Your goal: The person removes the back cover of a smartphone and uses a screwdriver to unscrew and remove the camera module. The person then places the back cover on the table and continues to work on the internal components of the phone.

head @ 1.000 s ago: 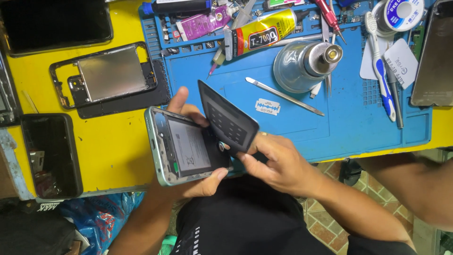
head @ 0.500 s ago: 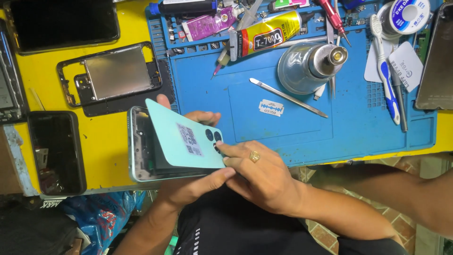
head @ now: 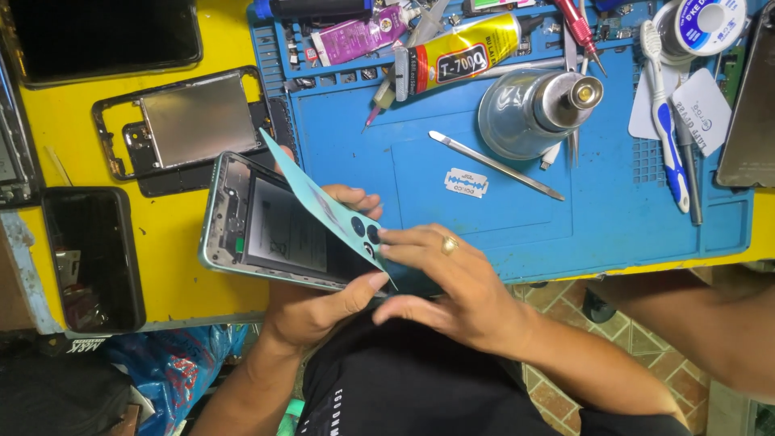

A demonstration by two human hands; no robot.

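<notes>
Phone frame (head: pixel 266 226) half hidden behind back cover (head: pixel 323 202)

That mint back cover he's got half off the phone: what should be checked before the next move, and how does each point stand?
1. Left hand supports the phone from below: ok.
2. Right hand grips the back cover at its camera end: ok.
3. Cover tilted up, far edge free of the frame: ok.
4. Any cable between cover and phone: cannot tell.
5. Razor blade and metal pry tool on the blue mat lie apart from both hands: ok.
6. Phone rests on the table: not ok, it overhangs the edge.
</notes>
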